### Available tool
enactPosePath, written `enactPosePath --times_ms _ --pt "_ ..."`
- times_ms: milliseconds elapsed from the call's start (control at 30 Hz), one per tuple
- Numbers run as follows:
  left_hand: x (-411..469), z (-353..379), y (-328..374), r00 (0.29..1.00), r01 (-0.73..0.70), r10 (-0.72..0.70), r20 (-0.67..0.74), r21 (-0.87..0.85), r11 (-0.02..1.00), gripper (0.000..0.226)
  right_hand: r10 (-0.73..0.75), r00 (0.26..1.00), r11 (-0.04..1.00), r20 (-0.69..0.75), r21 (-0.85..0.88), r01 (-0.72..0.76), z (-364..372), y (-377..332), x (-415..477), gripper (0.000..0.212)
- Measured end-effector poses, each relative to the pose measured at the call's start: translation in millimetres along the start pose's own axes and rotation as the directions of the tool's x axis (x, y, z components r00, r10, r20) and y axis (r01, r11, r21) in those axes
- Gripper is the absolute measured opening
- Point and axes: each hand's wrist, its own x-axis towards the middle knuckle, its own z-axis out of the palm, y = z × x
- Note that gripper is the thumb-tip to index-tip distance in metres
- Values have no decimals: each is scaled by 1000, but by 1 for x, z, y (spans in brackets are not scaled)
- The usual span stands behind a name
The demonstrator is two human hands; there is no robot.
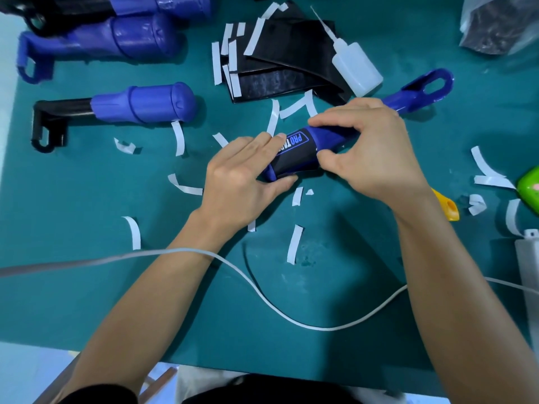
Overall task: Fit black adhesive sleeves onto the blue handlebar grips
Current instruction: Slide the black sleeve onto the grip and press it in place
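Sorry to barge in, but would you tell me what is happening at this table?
A person is wrapping a black sleeve around a blue grip over the green mat. The left hand grips the sleeve, and the right hand pinches the grip at the sleeve's edge. The other grips, spare sleeves, a squeeze bottle and peeled white strips lie around.

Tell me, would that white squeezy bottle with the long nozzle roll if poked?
Probably a little: the translucent white plastic squeeze bottle lies on its side on the green mat, and looks round. Thin-looking plastic suggests light and squashy.
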Motion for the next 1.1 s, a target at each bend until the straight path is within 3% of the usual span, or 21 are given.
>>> enactPosePath --times_ms 333,533,700,900,1100 --pt "0 1 0 1000 17 -17 -1 -11 1000 48 62 993 998 -105 -12 -64 19 -7 -2 36" --pt "1 2 0 999 36 -36 -7 -20 999 48 50 969 999 -242 -7 -54 40 -12 -10 36" --pt "3 0 -1 998 58 -58 11 -35 998 49 -75 947 997 -314 -50 63 39 -4 -15 33" --pt "4 -1 -1 995 94 -92 34 -55 994 50 -132 877 991 -463 -47 124 24 13 -29 14" --pt "4 0 -2 995 93 -91 41 -62 994 53 -359 857 925 -369 -261 275 26 9 -27 2"
